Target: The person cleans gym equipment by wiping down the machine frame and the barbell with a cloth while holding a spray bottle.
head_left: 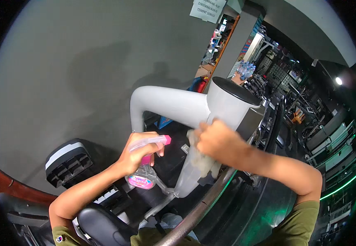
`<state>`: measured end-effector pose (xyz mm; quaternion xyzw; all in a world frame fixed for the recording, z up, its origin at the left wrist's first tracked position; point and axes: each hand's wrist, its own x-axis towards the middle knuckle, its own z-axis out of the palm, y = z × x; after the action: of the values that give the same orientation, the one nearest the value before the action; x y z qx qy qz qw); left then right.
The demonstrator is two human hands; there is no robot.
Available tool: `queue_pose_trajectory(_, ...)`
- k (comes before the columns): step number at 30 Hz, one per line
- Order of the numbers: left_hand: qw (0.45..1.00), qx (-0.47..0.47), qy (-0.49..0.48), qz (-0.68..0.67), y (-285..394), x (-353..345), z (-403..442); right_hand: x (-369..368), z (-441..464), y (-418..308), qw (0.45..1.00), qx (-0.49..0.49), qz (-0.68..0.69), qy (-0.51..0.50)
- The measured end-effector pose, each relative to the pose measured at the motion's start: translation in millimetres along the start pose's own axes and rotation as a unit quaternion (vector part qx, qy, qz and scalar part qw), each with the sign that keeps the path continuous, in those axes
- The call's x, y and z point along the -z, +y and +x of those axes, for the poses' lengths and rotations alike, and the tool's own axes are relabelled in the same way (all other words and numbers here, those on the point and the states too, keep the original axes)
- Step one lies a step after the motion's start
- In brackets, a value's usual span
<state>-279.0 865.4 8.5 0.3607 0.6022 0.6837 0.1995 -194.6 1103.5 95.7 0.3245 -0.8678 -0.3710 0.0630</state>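
My left hand is closed around the neck of a spray bottle with a pink and clear trigger head and a pink label. The bottle hangs upright in front of a white tubular machine frame. My right hand, slightly blurred, grips a pale cloth and presses it against the frame's slanted post. Part of the cloth hangs below the fingers. Above the right hand is the wide white cylinder with a black cap that joins the frame.
A dark bar runs diagonally just below my right forearm. At lower left are a black padded seat and a black and white step platform by the grey wall. Gym machines and water bottles stand at right.
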Motion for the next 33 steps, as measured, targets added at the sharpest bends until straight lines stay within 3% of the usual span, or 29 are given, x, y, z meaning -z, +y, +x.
queue_pose_trajectory(1,1.000,0.001,0.000,-0.001,0,-1,-1,18,4,10,0.998,-0.031,-0.003,-0.050)
queue_pose_trajectory(5,1.000,-0.006,0.010,0.002,2,0,-4,32,16,11,0.997,-0.056,-0.020,-0.049)
queue_pose_trajectory(7,1.000,0.000,0.010,0.002,1,0,-7,11,35,-12,0.986,-0.002,-0.063,-0.152)
queue_pose_trajectory(11,1.000,0.004,0.013,0.017,0,-1,-13,-57,61,-42,0.983,0.064,-0.017,-0.172)
queue_pose_trajectory(15,0.998,0.018,0.015,0.053,9,2,-18,-43,59,-32,0.983,0.043,-0.027,-0.174)
queue_pose_trajectory(18,0.999,0.012,0.018,0.048,9,7,-17,13,44,-3,0.977,-0.011,-0.021,-0.214)
queue_pose_trajectory(20,0.999,0.008,0.022,0.047,12,9,-17,29,15,20,0.998,-0.031,-0.010,-0.046)
queue_pose_trajectory(21,0.998,0.003,0.022,0.053,15,9,-15,38,5,28,0.998,-0.032,-0.011,-0.045)
queue_pose_trajectory(26,0.998,-0.025,0.003,0.066,24,10,-7,40,-25,28,0.985,-0.070,-0.016,0.155)
queue_pose_trajectory(33,0.995,-0.048,-0.040,0.073,62,-12,2,28,-73,16,0.992,-0.034,-0.018,0.123)
